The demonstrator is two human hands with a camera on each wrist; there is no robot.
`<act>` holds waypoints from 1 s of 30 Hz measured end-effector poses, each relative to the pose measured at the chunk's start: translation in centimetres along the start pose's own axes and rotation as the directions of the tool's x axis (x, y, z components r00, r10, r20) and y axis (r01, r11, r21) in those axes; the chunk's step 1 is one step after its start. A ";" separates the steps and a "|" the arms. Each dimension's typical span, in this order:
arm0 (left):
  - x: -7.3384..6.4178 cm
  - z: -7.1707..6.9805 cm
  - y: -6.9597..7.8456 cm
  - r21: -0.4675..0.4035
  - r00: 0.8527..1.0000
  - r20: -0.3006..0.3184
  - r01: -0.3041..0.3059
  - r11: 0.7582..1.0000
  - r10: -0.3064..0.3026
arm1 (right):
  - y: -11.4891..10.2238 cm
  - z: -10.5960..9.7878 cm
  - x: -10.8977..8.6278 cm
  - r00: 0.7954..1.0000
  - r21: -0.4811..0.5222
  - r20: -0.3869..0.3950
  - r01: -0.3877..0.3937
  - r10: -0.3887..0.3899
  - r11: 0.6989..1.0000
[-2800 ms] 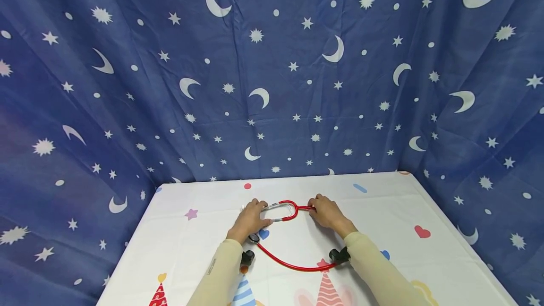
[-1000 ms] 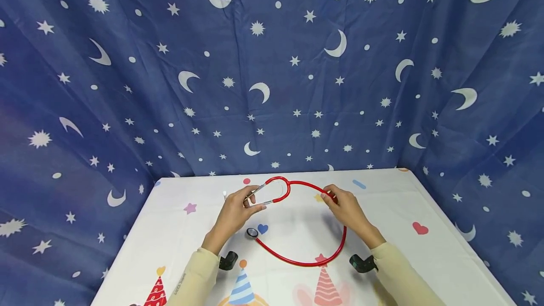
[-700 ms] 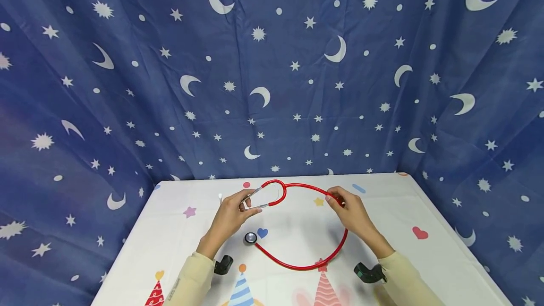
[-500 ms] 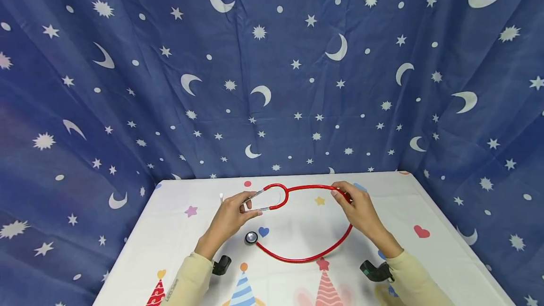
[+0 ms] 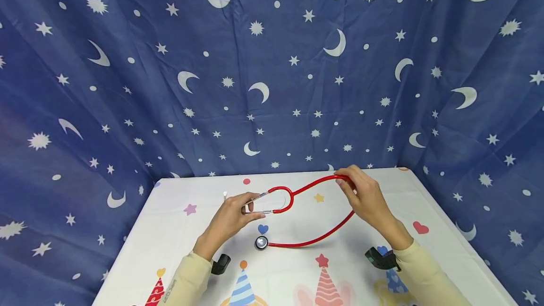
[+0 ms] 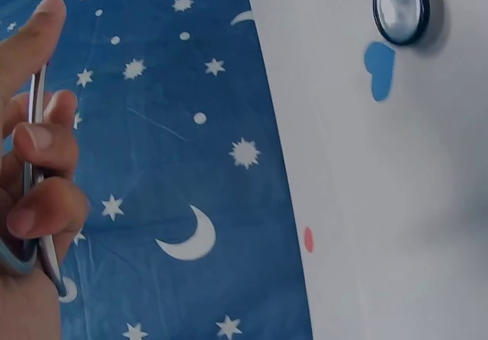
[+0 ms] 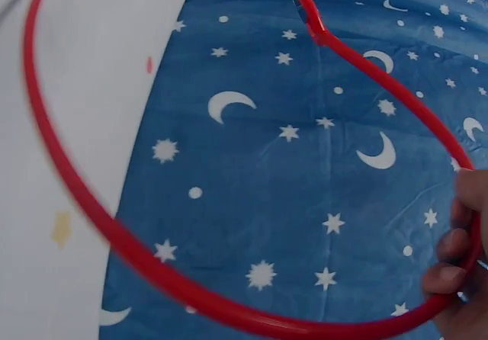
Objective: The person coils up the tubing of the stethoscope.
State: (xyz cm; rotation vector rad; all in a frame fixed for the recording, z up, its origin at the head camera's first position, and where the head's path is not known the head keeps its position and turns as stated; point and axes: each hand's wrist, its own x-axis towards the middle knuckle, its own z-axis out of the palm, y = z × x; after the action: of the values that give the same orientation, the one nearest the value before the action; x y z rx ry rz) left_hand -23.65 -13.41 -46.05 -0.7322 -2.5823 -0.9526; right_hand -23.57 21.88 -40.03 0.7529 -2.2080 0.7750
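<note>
The stethoscope (image 5: 293, 192) is half raised off the desk (image 5: 178, 230): left hand (image 5: 231, 218) pinches its metal earpieces, right hand (image 5: 367, 199) grips the red tube, while the chestpiece (image 5: 261, 242) still lies on the cloth.

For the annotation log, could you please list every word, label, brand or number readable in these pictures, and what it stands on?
Cream left sleeve: a small dark vertical print, too small to read.
Red-tubed stethoscope, white party-print tablecloth, blue moon-and-star backdrop cloth: no readable text, pictures only.
</note>
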 end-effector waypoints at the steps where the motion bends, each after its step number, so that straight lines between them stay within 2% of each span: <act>1: 0.1 0.0 0.2 -0.008 1.000 0.009 -0.007 1.000 0.007 | 0.0 -0.1 0.3 0.999 0.013 -0.031 0.011 -0.011 1.000; 6: 0.4 -0.1 1.3 -0.007 0.997 0.028 -0.067 0.998 0.067 | 0.0 0.0 1.2 0.983 0.072 -0.167 0.088 -0.075 0.993; 10: 0.7 0.2 1.9 0.030 0.992 0.018 -0.129 0.991 0.129 | -0.4 0.2 2.0 0.972 0.106 -0.202 0.144 -0.121 0.984; 15: 1.0 0.3 2.8 0.031 0.979 -0.002 -0.202 0.979 0.202 | -1.2 0.6 3.1 0.970 0.154 -0.194 0.176 -0.144 0.972; 18: 1.0 0.3 3.3 0.019 0.973 0.013 -0.230 0.973 0.230 | -1.6 1.0 3.6 0.972 0.170 -0.181 0.180 -0.149 0.969; 25: 1.1 0.4 4.8 -0.038 0.959 0.074 -0.272 0.962 0.274 | -2.2 2.2 4.2 0.984 0.177 -0.092 0.168 -0.153 0.970; 30: 1.1 0.5 5.7 -0.073 0.941 0.068 -0.327 0.942 0.332 | -2.1 3.4 4.2 0.987 0.185 -0.041 0.158 -0.153 0.970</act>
State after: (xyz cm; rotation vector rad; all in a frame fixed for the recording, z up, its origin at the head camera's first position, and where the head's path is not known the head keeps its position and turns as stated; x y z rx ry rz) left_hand -21.49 -8.90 -42.98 -1.1973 -2.3946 -0.9113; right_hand -26.06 16.92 -38.32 0.9900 -2.0428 0.9168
